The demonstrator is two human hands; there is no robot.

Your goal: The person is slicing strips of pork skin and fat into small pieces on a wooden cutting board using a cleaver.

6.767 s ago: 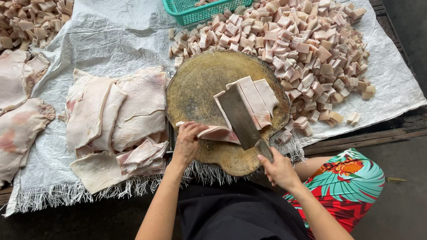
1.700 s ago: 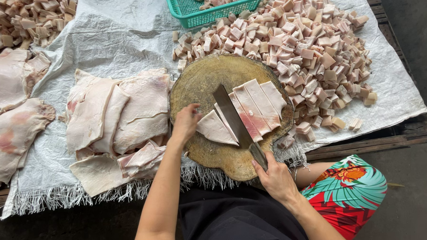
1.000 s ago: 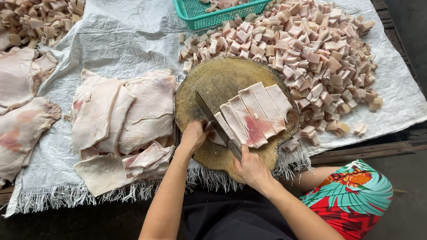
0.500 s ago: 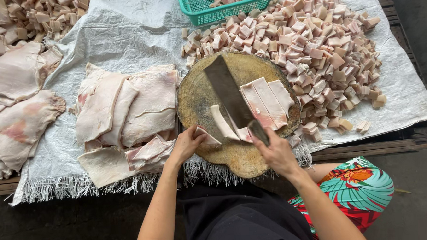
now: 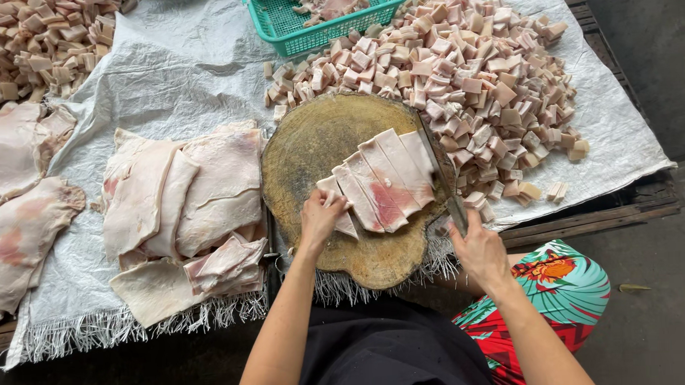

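Pale pink and white, the strips of pork skin [image 5: 380,179] are lying side by side in a slanted row on the round wooden chopping block [image 5: 317,143], toward its right half; the middle strips are showing a redder patch. The block itself is looking worn and yellow-brown, and is sitting on a white woven sheet [image 5: 190,60] spread over the table.

In the head view, the left hand [image 5: 322,216] is reaching forward from a bare forearm and is pressing down on the near-left end of the strip row, fingers curled together over the outermost strip. The right hand [image 5: 480,248] is staying low at the block's right edge, closed around the handle of a cleaver [image 5: 440,173]; the blade is standing almost edge-on, running away from the person just beside the right end of the strips.

Beyond and to the right of the block, a large heap of cut cubes [image 5: 460,72] is covering the sheet, touching the block's far rim. A green plastic basket [image 5: 289,25] holding a few pieces is sitting at the top edge. Left of the block, uncut slabs of skin [image 5: 181,199] are lying stacked, with more slabs [image 5: 12,199] farther left and another cube pile [image 5: 35,36] in the top-left corner.
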